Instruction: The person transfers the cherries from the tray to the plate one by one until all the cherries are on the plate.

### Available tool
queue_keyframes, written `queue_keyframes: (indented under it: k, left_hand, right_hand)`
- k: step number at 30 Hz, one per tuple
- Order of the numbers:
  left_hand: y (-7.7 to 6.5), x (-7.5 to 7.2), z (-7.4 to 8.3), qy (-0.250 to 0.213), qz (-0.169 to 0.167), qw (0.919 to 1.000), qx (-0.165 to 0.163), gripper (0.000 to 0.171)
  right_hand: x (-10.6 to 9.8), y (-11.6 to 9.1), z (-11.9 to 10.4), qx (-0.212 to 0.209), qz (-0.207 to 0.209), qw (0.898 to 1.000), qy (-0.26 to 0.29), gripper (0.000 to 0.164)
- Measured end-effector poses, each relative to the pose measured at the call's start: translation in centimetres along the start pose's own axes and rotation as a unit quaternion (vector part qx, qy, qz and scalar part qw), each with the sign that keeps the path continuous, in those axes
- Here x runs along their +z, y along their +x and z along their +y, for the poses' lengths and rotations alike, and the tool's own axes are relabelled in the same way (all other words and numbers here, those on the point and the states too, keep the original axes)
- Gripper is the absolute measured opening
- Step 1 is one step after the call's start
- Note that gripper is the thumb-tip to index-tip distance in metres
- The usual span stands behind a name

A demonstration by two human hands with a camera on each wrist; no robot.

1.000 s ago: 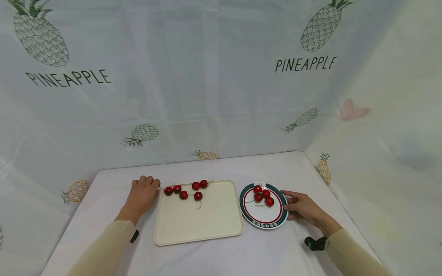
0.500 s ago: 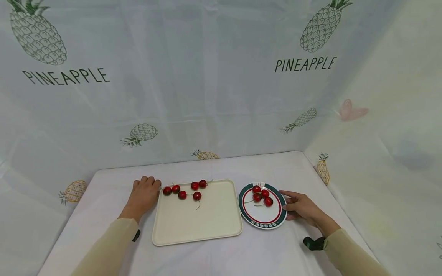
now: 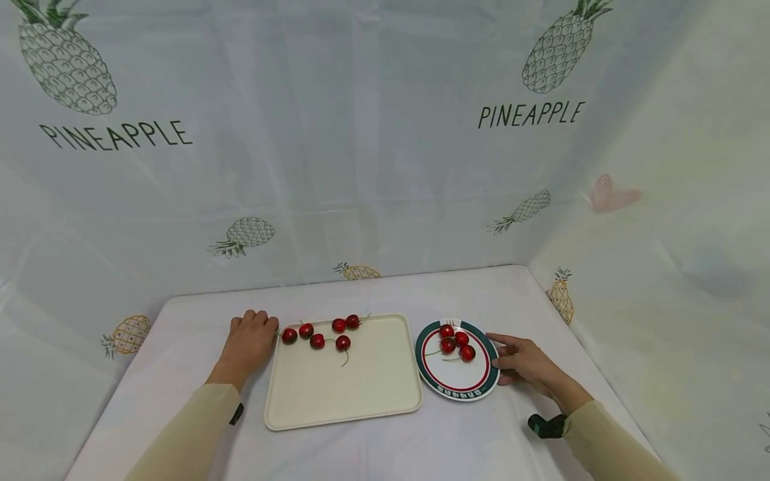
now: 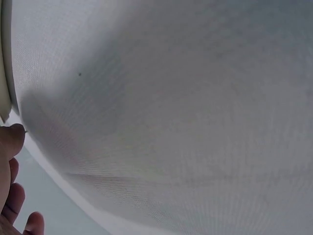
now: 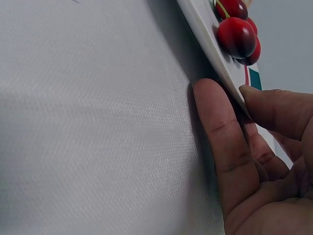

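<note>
Right hand (image 3: 525, 364) is down on the white tablecloth (image 3: 385, 294) at the right edge of the round plate (image 3: 433, 381), and the right wrist view shows it gripping that rim: thumb above the edge, a finger (image 5: 222, 142) tucked beneath it, the remaining fingers folded out of sight behind. The plate, ringed in green and red, sits just beside the right side of the cream tray (image 3: 361, 387), and four red cherries (image 3: 455, 341) bunch together on its far half; from the wrist camera only two or three of them show, cut off at the top of the frame. Over on the other side, the left hand (image 3: 248, 342) rests on the cloth just beside the tray's far left corner, fingers curled loosely with nothing held; whether the fingertips actually touch the tray rim is hard to call from the head view. The left wrist camera gives little: mostly blurred cloth, a sliver of the tray's edge at the left margin, and fingertips (image 4: 12, 142) poking in at the lower left. Five more cherries (image 3: 319, 334) lie scattered along the tray's far edge, stems trailing.
</note>
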State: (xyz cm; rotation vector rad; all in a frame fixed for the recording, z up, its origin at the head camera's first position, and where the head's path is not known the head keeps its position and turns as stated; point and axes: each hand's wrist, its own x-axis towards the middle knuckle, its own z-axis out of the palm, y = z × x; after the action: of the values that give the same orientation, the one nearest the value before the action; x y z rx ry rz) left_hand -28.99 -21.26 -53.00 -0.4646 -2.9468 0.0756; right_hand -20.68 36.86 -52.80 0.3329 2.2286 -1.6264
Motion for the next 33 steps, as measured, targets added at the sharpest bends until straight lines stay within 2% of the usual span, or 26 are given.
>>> queue_keyframes:
  k: [9,17,33]
  left_hand:
    - [-0.5,0.1,-0.3,-0.005,0.025,0.9997,0.004,0.011]
    - [-1.2,-0.3,-0.7,-0.020,0.033,0.9992,-0.004,0.007]
    - [-1.9,-1.5,0.1,-0.013,0.075,0.9968,0.024,0.010]
  right_hand:
    - [0.1,0.0,0.1,0.000,-0.002,1.000,-0.001,0.070]
    - [0.1,-0.1,0.0,0.002,-0.003,1.000,-0.003,0.069]
    - [0.0,-0.1,0.0,0.000,-0.004,1.000,-0.001,0.068]
